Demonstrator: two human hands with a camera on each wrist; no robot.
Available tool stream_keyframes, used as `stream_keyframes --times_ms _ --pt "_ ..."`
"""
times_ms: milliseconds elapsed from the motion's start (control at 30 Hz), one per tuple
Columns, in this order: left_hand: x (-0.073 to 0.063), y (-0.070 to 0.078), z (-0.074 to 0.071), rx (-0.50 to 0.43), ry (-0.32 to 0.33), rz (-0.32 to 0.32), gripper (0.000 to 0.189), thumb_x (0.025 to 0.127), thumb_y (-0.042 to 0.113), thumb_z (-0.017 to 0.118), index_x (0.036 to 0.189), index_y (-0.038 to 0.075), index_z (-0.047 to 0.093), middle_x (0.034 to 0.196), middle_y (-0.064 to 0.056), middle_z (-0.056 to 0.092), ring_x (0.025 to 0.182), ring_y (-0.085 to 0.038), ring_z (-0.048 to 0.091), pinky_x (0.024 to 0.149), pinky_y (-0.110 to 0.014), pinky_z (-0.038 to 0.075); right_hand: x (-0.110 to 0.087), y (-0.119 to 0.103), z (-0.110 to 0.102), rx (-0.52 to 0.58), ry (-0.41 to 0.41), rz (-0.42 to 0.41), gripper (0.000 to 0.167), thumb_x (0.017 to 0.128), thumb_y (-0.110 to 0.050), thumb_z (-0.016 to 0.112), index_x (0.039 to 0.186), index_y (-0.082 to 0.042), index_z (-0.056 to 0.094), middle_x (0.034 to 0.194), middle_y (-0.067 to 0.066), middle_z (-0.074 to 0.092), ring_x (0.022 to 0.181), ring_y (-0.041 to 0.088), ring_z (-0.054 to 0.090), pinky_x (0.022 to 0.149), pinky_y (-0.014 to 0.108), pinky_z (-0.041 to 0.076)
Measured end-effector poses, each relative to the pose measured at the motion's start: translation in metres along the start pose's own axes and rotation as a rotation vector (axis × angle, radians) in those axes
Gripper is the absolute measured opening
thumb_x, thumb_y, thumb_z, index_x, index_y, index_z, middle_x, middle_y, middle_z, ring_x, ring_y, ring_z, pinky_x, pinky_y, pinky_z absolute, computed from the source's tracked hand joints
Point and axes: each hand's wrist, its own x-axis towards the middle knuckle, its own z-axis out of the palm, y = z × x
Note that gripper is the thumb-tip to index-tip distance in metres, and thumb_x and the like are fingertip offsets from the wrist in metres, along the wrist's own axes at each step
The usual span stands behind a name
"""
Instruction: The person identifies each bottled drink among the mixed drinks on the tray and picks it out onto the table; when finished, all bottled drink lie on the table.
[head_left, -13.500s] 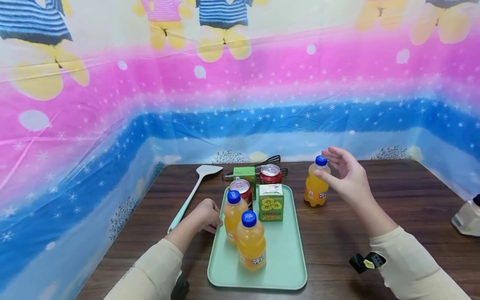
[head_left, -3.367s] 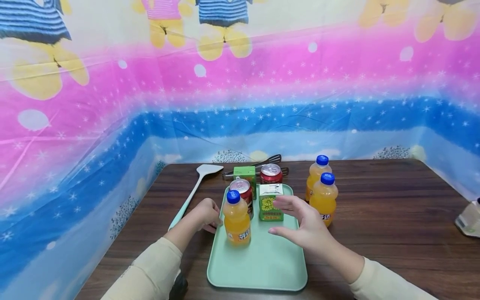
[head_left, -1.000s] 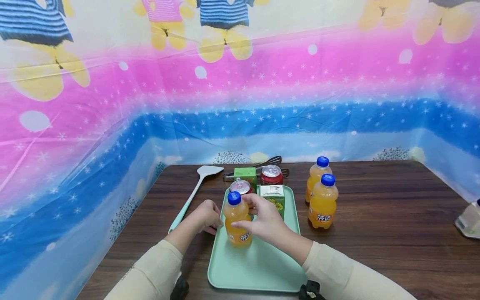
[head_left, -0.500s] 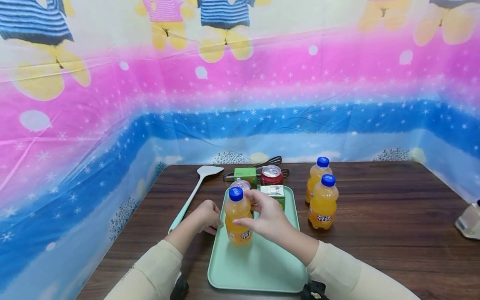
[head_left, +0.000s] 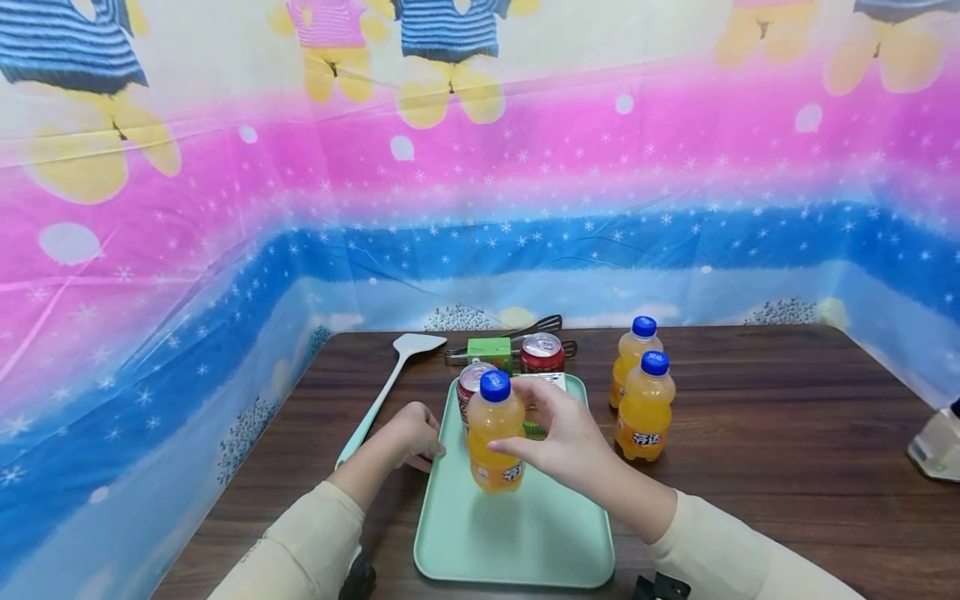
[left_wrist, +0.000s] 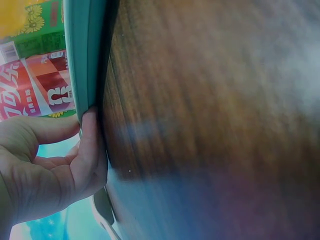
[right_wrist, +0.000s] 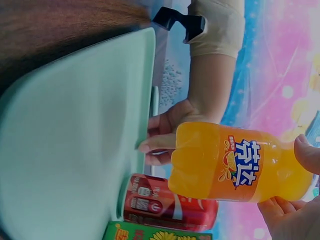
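Observation:
My right hand (head_left: 566,433) grips an orange soda bottle (head_left: 487,425) with a blue cap, thumb on the near side and fingers behind. The bottle hangs a little above the pale green tray (head_left: 555,542), its shadow falling on the tray. At the tray's left rim, my left hand (head_left: 405,435) pinches the edge; the left wrist view shows thumb and fingers on either side of that rim (left_wrist: 82,55). Behind the held bottle stand a red cola can (head_left: 470,387) and a green drink carton (head_left: 553,379), mostly hidden by my right hand.
Two more orange soda bottles, a nearer one (head_left: 645,421) and a farther one (head_left: 628,367), stand right of the tray. Beyond the tray are a green carton (head_left: 489,350), another red can (head_left: 542,357) and black slotted utensils (head_left: 551,323). A white spatula (head_left: 382,392) lies left.
One bottle went from the tray to the table's right side earlier. Since then my right hand has gripped the last tray bottle, lifting it up and rightward. My left hand stays at the rim.

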Motion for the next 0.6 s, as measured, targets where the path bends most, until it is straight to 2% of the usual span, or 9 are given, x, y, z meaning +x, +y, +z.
stream_keyframes --times_ms 333,467,600 --pt "-0.002 0.0 -0.001 -0.032 -0.024 -0.001 0.022 0.076 -0.016 0.066 0.089 -0.006 0.05 0.085 -0.019 0.053 0.07 -0.027 0.06 0.056 -0.036 0.058 -0.022 -0.004 -0.021 0.042 0.0 -0.014 0.057 0.073 -0.01 0.08 0.124 -0.012 0.054 0.115 0.001 0.06 0.105 0.016 0.06 0.088 0.031 0.05" --pt "-0.001 0.0 0.0 -0.024 -0.01 0.001 0.023 0.076 -0.016 0.066 0.09 -0.006 0.051 0.086 -0.018 0.052 0.071 -0.027 0.059 0.056 -0.036 0.058 -0.031 -0.001 -0.031 0.047 0.018 -0.054 0.055 0.073 -0.009 0.08 0.123 -0.013 0.055 0.111 -0.001 0.061 0.104 0.015 0.06 0.088 0.03 0.051" --pt "-0.001 0.0 0.001 -0.009 -0.003 0.011 0.023 0.077 -0.015 0.066 0.092 -0.006 0.051 0.086 -0.018 0.052 0.071 -0.027 0.058 0.056 -0.036 0.058 -0.04 0.001 -0.041 0.024 0.033 -0.056 0.055 0.073 -0.01 0.08 0.122 -0.014 0.055 0.109 -0.002 0.061 0.102 0.015 0.06 0.087 0.031 0.051"
